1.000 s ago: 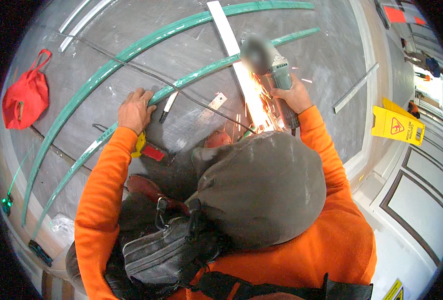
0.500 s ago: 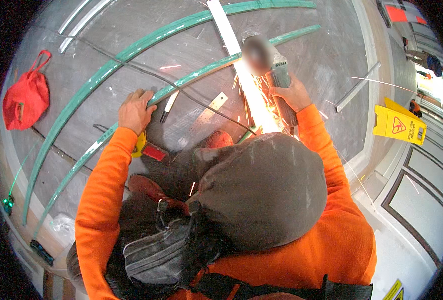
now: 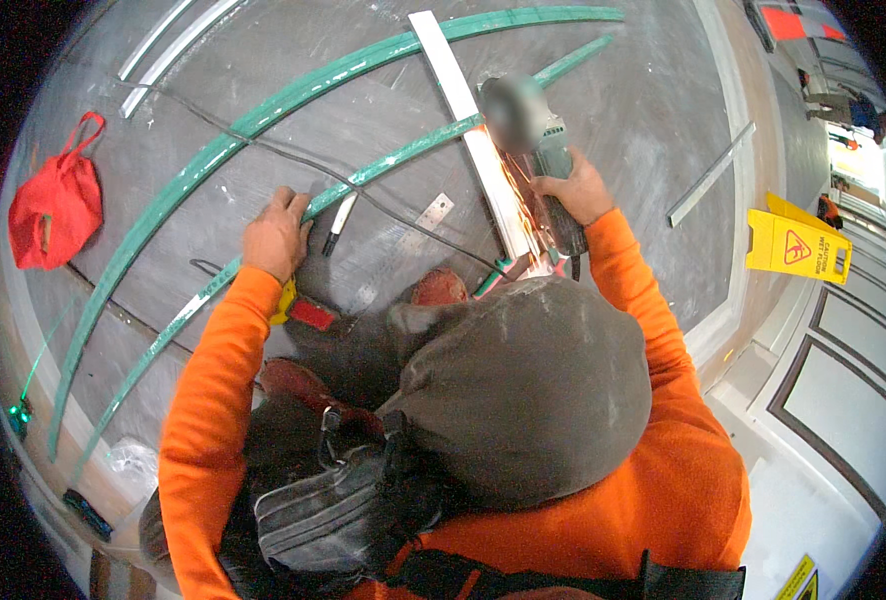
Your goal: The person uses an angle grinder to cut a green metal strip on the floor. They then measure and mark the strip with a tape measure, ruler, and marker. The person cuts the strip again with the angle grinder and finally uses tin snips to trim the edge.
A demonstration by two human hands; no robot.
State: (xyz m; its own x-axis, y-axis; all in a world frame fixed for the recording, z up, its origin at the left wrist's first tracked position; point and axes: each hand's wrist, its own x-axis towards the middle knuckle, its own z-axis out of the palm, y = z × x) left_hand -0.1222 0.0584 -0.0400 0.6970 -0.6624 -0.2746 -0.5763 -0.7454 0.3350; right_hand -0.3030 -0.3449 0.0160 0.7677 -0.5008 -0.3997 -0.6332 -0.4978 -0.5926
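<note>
My right hand (image 3: 580, 190) is wrapped round a grey-green angle grinder (image 3: 553, 158), its disc blurred at the nearer green strip (image 3: 408, 155). A thin spray of orange sparks (image 3: 519, 190) falls from it along a white bar (image 3: 453, 88), which lies across under that strip. My left hand (image 3: 275, 238) grips the same long, curved strip further left. By that hand lie a black-tipped marker (image 3: 339, 222) and a yellow-and-red tool (image 3: 308, 312) whose kind I cannot make out.
A longer curved green strip (image 3: 213, 150) lies beyond. A dark cable (image 3: 403, 216) runs over both strips. A perforated metal plate (image 3: 433, 215), a red bag (image 3: 55, 208), a loose metal bar (image 3: 713, 172) and a yellow floor sign (image 3: 798, 245) are around me.
The bright stream of sparks has shrunk to a thin spray. The grinder's disc has shifted slightly, and a gap now shows in the nearer green strip beside it. My left hand keeps its place.
</note>
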